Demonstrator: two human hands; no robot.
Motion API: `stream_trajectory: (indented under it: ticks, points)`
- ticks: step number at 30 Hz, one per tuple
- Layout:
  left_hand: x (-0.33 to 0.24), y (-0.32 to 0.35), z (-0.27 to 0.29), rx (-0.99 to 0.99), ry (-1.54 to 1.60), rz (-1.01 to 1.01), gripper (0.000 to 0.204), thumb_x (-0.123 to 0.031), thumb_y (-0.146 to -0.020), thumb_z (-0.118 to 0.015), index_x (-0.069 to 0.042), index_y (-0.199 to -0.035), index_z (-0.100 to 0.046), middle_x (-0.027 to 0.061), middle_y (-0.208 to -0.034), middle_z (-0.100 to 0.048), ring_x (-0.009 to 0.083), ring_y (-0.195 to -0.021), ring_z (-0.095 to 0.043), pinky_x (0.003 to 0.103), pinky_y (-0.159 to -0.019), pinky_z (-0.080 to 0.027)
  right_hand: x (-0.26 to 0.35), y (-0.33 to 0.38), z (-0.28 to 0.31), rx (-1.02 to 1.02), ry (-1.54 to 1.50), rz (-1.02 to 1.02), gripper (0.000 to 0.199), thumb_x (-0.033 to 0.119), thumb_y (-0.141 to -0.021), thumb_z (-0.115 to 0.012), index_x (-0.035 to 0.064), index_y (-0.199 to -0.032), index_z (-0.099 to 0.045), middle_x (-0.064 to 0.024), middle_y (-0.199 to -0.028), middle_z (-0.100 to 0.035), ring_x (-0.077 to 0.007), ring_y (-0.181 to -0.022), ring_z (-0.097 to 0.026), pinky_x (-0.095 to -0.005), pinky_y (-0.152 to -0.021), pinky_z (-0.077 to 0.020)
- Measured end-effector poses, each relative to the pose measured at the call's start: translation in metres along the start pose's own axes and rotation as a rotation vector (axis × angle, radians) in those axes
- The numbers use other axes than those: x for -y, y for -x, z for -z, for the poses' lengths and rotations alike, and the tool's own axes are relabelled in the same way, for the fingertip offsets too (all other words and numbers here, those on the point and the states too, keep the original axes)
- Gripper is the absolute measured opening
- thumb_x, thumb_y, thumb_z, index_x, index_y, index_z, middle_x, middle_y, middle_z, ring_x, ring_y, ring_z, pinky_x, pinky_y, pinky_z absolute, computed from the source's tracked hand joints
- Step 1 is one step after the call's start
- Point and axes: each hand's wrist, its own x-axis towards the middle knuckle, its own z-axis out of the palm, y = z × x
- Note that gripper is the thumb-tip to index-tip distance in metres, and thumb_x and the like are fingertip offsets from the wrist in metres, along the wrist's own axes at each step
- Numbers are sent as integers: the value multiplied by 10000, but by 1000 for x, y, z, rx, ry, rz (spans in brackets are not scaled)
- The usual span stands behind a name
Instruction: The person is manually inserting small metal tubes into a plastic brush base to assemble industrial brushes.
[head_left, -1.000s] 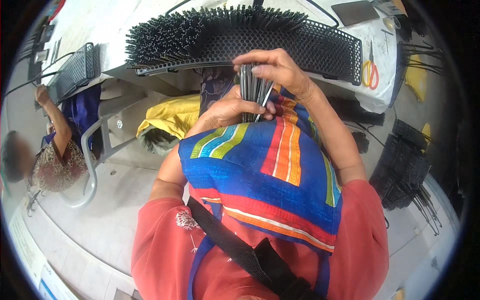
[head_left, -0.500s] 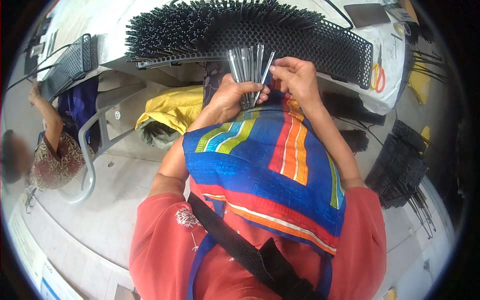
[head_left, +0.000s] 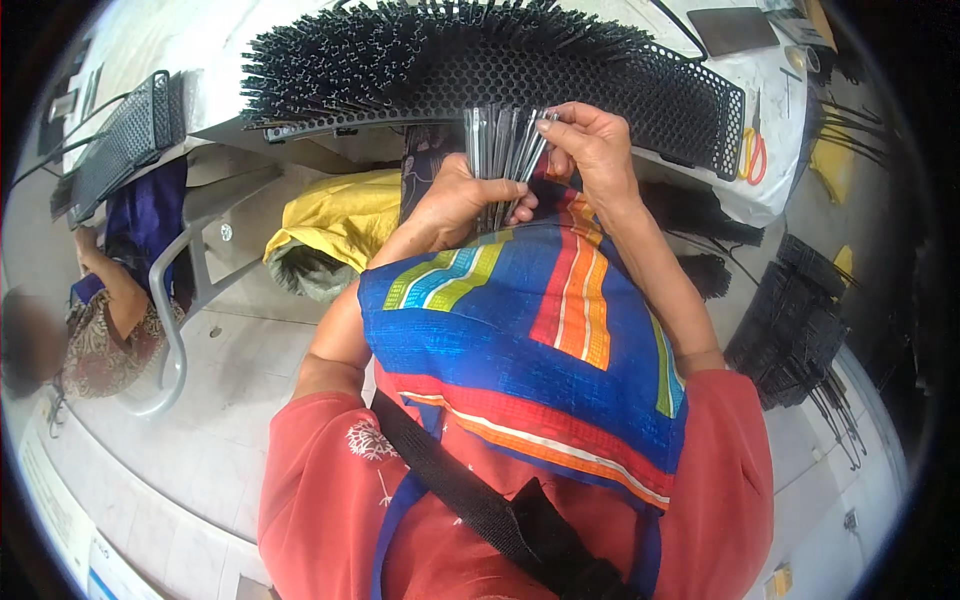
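Table (head_left: 770, 190) edge hides perforated rack (head_left: 640, 95); hands' rod bundle (head_left: 505, 150) blurs.

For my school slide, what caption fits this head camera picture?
Left hand grips a bundle of thin grey rods; right hand pinches one.

Flat dark rectangular device, possibly a tablet screen (head_left: 735, 28), lying on the white tabletop (head_left: 775, 190) at upper right, unlit. White sheets with a blue patch, seemingly printed labels (head_left: 75, 535), lie on the floor at lower left. Small yellow package (head_left: 779, 579) at the lower right edge.
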Motion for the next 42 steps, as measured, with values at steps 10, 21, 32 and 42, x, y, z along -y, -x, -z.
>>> stream_trajectory:
  ticks: [10, 21, 32, 42]
  points:
    - [7, 3, -5, -90, 48, -110, 145, 31, -831, -630, 49, -975, -636, 143, -794, -680, 184, -646, -670, 286, -579, -562, -3, -2, -2, -61, 103, 20, 97, 44, -816, -688, -26, -881, -673, -3, -581, -590, -34, -434, -474, -197, -388, -356]
    - [6, -4, 5, -7, 136, -117, 155, -40, -852, -644, 58, -969, -616, 132, -760, -653, 235, -655, -670, 301, -537, -528, -1, -3, -2, 3, 90, 64, 208, 1, -816, -680, -42, -1019, -672, 3, -663, -617, -24, -499, -494, -168, -453, -363]
    - [7, -7, 3, -36, 108, -95, 165, 17, -835, -629, 62, -993, -636, 148, -808, -681, 227, -664, -685, 306, -560, -559, 7, 2, -5, -23, 135, -42, 126, 29, -827, -683, -13, -945, -666, 7, -625, -604, -26, -477, -503, -180, -425, -359]
    - [12, -5, 11, -232, 208, -89, 101, -23, -852, -640, 32, -936, -634, 152, -844, -684, 223, -678, -682, 319, -586, -569, 15, -6, 2, -70, -22, 178, 81, 34, -863, -651, -2, -933, -672, -7, -712, -614, -61, -557, -541, -197, -524, -431]
